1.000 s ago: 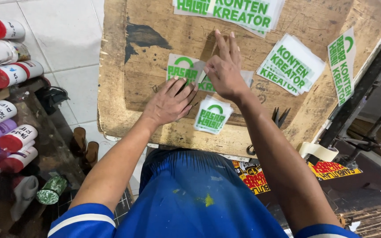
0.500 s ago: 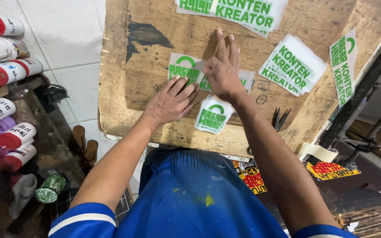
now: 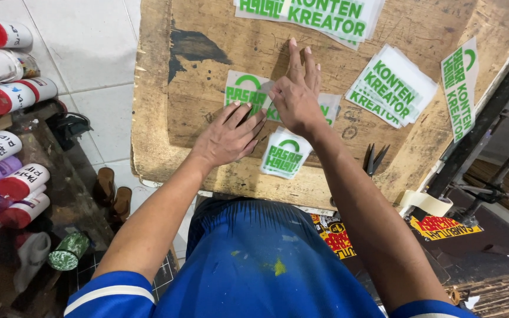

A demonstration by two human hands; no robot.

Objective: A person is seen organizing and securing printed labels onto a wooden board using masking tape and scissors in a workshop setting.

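Both hands lie flat on a white sticker with green lettering [image 3: 248,97] in the middle of the worn wooden surface [image 3: 207,65]. Left hand [image 3: 229,137] fingers spread, pressing the sticker's left part. Right hand [image 3: 296,97] fingers extended, close together, over its centre. A smaller sticker [image 3: 283,154] lies just below; scissors [image 3: 373,159] to the right.

Worktop [image 3: 207,88]: rough, scuffed, matt wood with a black stain. Stickers [image 3: 391,87]: thin, glossy film printed green. Scissors [image 3: 374,159]: dark metal. Cans [image 3: 16,97], left: glossy, red-capped.
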